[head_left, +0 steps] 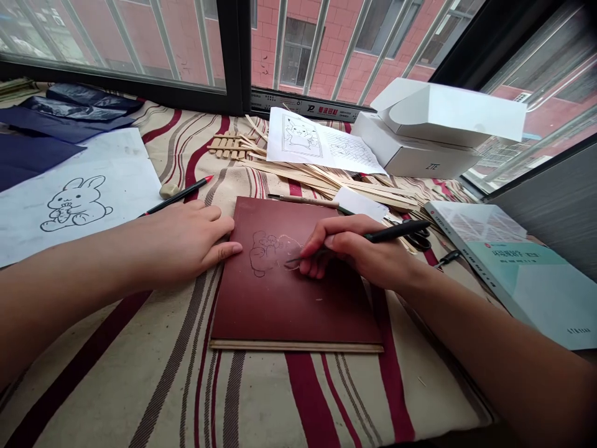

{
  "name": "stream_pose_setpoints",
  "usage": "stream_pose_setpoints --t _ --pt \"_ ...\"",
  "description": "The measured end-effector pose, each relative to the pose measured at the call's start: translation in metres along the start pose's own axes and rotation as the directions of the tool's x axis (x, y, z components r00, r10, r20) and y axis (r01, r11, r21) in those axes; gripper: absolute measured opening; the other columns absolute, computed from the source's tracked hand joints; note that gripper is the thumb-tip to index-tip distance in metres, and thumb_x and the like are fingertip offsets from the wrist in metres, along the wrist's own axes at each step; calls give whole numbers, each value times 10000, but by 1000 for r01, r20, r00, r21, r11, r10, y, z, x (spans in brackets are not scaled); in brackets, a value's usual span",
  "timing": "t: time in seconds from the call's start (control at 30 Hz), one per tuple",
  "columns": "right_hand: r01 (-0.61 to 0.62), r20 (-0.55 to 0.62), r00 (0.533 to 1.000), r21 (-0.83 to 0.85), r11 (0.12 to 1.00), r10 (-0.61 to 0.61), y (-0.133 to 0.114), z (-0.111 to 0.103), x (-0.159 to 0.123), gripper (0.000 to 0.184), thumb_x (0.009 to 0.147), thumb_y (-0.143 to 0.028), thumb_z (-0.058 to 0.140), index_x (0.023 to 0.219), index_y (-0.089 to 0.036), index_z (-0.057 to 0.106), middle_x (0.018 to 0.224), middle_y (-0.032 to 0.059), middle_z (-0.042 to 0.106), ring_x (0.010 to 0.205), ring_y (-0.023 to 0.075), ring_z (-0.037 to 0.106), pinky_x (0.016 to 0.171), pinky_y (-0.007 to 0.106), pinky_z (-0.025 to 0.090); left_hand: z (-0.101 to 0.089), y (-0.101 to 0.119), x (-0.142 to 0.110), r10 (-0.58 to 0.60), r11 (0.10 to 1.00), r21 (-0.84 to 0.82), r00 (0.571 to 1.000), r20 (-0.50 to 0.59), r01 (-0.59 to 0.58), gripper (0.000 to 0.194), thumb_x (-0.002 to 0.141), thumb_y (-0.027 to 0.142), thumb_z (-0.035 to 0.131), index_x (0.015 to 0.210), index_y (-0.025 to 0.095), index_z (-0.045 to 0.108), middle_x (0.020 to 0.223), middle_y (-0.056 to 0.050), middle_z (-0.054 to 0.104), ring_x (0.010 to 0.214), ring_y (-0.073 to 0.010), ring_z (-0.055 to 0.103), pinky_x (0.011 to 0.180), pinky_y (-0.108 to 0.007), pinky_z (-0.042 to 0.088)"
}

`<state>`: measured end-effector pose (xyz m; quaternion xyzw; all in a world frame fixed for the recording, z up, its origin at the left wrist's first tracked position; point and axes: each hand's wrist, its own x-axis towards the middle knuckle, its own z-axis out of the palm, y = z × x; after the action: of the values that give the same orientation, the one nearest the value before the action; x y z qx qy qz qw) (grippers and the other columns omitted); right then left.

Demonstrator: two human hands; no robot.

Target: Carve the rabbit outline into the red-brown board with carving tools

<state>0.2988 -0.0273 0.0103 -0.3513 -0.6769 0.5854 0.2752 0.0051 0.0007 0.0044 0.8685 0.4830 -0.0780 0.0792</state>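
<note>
A dark red board [289, 311] lies on the striped cloth before me, with a pale layered front edge. On it is a rabbit drawing [263, 254] in dark lines, its right part traced in lighter, scratched lines. My right hand [345, 249] grips a black-handled carving tool [396, 232], its thin tip touching the board by the pale outline. The blade's exact shape is too small to tell. My left hand [200, 239] lies palm down at the board's left edge, fingers apart, thumb on the red surface, holding nothing.
A rabbit sketch sheet [130, 162] and dark blue carbon-like sheets [41, 143] lie left, near a black pen [180, 195]. Behind the board are a brush [308, 200], wooden strips [298, 177] and printed paper [321, 143]. White boxes [420, 149], scissors [417, 236] and a book [522, 267] stand right.
</note>
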Motion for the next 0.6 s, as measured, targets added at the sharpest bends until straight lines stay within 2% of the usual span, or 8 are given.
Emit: stream_pose_setpoints --t 0.1,0.27,0.6 --pt "37 -45 998 -31 999 -39 3 4 2 256 858 -140 472 871 -109 726 821 78 793 713 145 745 651 227 619 2 -1 -1 8 1000 -4 1000 -13 -8 513 929 691 290 822 258 545 895 -107 613 815 -310 567 882 -483 396" --pt "61 -21 998 -60 996 -63 3 9 2 271 872 -127 460 867 -108 730 805 62 784 703 125 728 647 205 606 3 -1 -1 24 1000 1 999 -39 -24 521 934 697 288 805 257 534 874 -100 609 797 -299 569 905 -487 397" --pt "76 -9 997 -131 988 -77 0 8 2 260 872 -133 460 850 -126 718 809 56 773 718 129 722 653 220 595 0 1 0 24 1000 15 1000 -16 -24 505 931 679 289 805 254 531 901 -124 630 853 -328 604 899 -501 422"
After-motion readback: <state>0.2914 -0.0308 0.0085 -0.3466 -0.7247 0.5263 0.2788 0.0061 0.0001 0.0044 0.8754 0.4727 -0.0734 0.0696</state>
